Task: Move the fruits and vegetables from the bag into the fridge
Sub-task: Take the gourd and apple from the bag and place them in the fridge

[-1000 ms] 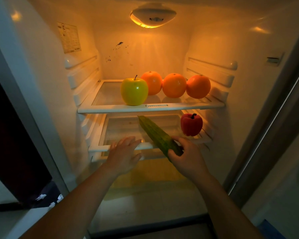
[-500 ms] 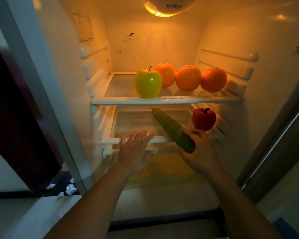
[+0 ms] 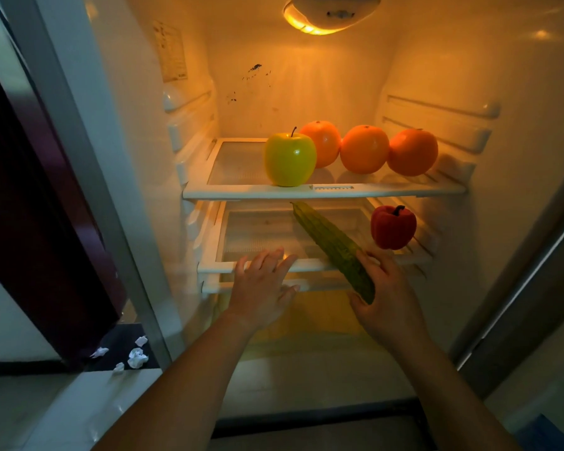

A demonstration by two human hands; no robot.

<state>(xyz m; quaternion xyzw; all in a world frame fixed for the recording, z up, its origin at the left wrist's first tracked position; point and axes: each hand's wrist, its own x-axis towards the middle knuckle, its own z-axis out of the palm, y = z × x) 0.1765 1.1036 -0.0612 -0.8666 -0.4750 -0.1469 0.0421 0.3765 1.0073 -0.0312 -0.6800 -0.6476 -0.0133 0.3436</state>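
While the right hand (image 3: pixel 388 297) curls its fingers and thumb round the near end of the gourd (image 3: pixel 329 242), the left hand (image 3: pixel 261 288) lies palm down with its fingers straight and slightly spread, the tips at the front rim of the lower shelf (image 3: pixel 274 266). Whether those tips touch the rim cannot be told. Both forearms reach in from below that shelf, the left one angled rightward and the right one angled leftward.

The gourd, long, green and ridged, slants across the lower shelf's front rim, its far tip well in over the glass and its near end in the right hand out past the rim. Whether it rests on the shelf cannot be told.

High above the lower shelf, a sticker (image 3: pixel 170 50) sits on the left inner wall of the fridge (image 3: pixel 306 92); its print is too small to read. One level up, the upper shelf (image 3: pixel 404 190) carries a pale strip (image 3: pixel 332 188) on its front edge, also unreadable.

Left of the gourd, a wide stretch of the lower shelf's glass shows. At that shelf's right end stands a red pepper (image 3: pixel 393 226), apart from the gourd with a gap between. Directly above, the upper shelf holds a green apple (image 3: pixel 289 159) at its front and three oranges (image 3: pixel 364 149) in a row behind and to the right, leaving a low slot over the lower shelf.
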